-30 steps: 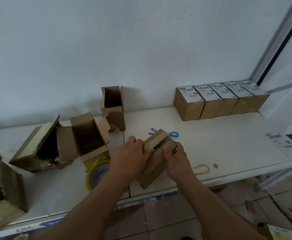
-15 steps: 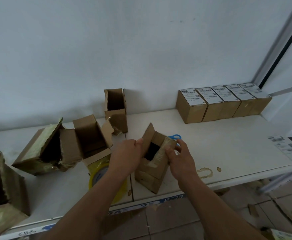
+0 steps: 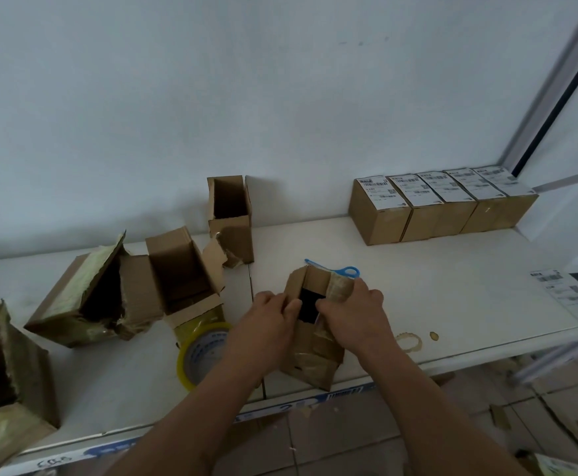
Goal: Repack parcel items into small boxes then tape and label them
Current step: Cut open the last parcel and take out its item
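Both hands grip the taped parcel box (image 3: 315,352) at the desk's (image 3: 452,290) front edge: the left hand (image 3: 269,316) curls its fingers on the left flap, and the right hand (image 3: 352,309) clamps the right flap. A black item (image 3: 309,305) shows inside, and 5 labelled boxes (image 3: 442,204) line the wall.

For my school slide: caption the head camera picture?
Two hands pull open a taped cardboard box.

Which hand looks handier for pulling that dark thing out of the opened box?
Probably the right hand: its fingertips already sit at the dark item in the box mouth. The left hand grips the left flap, steadying the box.
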